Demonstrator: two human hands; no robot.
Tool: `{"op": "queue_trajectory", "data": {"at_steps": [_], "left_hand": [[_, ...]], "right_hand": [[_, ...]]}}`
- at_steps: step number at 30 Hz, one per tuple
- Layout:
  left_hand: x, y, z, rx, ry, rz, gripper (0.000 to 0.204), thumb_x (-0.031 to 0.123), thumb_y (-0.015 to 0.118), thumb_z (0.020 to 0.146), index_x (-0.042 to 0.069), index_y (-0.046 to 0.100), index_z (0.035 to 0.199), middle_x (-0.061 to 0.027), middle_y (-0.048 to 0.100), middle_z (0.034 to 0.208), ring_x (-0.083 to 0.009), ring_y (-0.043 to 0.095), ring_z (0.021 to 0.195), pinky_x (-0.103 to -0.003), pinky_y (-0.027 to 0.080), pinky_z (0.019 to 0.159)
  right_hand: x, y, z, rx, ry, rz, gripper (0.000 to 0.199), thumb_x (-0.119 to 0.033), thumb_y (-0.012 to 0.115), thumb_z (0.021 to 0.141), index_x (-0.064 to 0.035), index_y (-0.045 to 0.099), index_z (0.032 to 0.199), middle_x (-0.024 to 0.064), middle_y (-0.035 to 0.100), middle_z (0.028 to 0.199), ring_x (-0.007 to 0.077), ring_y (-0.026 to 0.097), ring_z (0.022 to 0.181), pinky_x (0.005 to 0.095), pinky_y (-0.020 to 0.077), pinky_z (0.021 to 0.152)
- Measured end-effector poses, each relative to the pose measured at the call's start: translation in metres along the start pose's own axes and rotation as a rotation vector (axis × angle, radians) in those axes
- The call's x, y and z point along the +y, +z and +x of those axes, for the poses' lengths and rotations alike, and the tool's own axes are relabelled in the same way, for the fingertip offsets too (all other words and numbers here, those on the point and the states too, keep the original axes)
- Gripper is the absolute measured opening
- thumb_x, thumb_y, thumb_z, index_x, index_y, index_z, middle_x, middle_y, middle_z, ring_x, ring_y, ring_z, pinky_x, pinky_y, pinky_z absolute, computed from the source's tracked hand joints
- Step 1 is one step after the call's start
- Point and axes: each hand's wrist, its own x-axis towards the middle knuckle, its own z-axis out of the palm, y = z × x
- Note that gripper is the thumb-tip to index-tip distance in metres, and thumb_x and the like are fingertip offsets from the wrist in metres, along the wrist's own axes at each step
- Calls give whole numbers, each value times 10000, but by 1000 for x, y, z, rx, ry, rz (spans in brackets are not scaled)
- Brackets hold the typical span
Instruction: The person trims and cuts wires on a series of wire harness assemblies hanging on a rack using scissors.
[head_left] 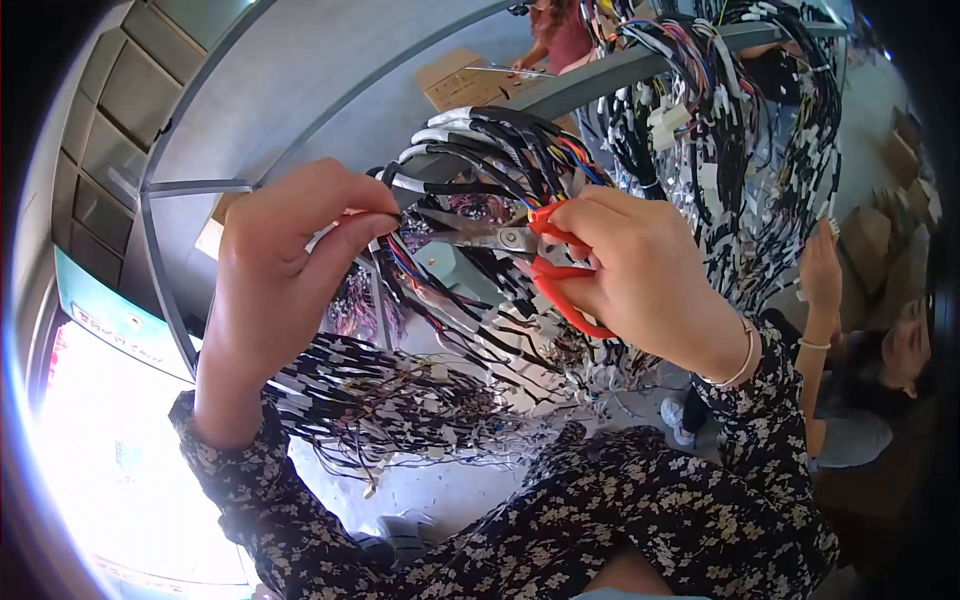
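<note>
My right hand (640,265) grips red-handled scissors (515,239), fingers through the loops. The blades are parted and point left, towards my left hand (290,235). Finger and thumb of that hand pinch the end of a thin dark strand beside the blade tips; whether it is a wire, a tie or tape is hard to tell. A bit of red shows between its fingers. Right behind the scissors, a thick bundle of black-sleeved wire harnesses (490,130) hangs over a grey metal bar (590,92), with coloured wires showing among the sleeves.
More harnesses with white connectors (720,140) hang from the bar at the right. Below my hands, many loose wire ends (400,395) spread out. A co-worker's raised hand (821,270) is at the right, among cables. Cardboard boxes (465,80) stand at the back.
</note>
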Motion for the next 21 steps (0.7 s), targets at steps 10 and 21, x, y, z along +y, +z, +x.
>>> {"op": "queue_trajectory", "data": {"at_steps": [10, 21], "left_hand": [[-1, -6, -6, 17, -53, -17, 85, -16, 682, 848, -31, 655, 927, -117, 648, 841, -238, 642, 778, -323, 498, 720], [-15, -27, -15, 35, -98, -133, 81, -23, 687, 865, -36, 685, 945, -87, 662, 852, -163, 643, 780, -279, 502, 710]], "right_hand": [[-17, 5, 2, -111, 36, 34, 301, -253, 833, 759, -24, 664, 856, 101, 643, 764, 287, 659, 628, 384, 528, 559], [-31, 21, 13, -83, -22, -14, 314, -243, 818, 769, -18, 622, 867, 91, 602, 763, 257, 636, 613, 354, 510, 531]]}}
